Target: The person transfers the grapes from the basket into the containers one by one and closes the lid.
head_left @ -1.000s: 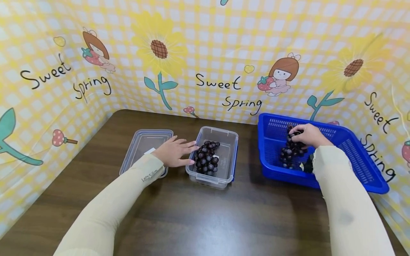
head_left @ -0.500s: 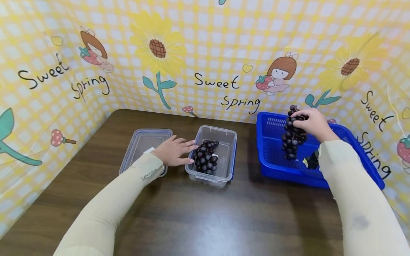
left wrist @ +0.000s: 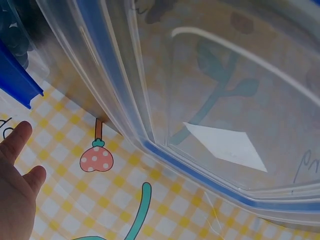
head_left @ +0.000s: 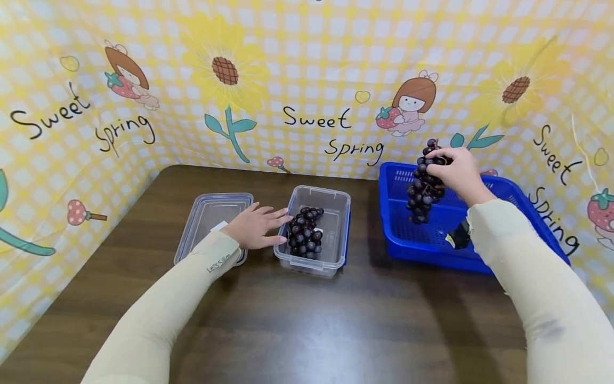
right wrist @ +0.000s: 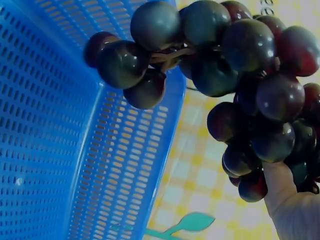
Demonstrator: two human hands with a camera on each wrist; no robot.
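A bunch of dark grapes (head_left: 424, 192) hangs from my right hand (head_left: 458, 172), pinched near its top between thumb and fingers above the blue basket (head_left: 390, 234). The right wrist view shows the same dark bunch (right wrist: 280, 95) close up, with the thumb against it. Fingers spread, my left hand (head_left: 251, 228) touches the near-left rim of a clear plastic container (head_left: 336, 224). Inside that container lies another grape bunch (head_left: 304, 233), on its left side. Under the left wrist is a clear lid (head_left: 203, 218) with a blue seal, partly covered by the sleeve.
A dark packet (head_left: 459, 234) with a pale yellow patch lies in the basket, partly behind the right sleeve. The brown wooden table (head_left: 288, 320) runs back to a yellow checked cloth (head_left: 316, 64). The basket stands at the table's right, by the cloth.
The grape bunch has risen out of the basket's bottom in my right hand, then shifted slightly left. My left hand keeps its place at the container. The head view has shifted slightly.
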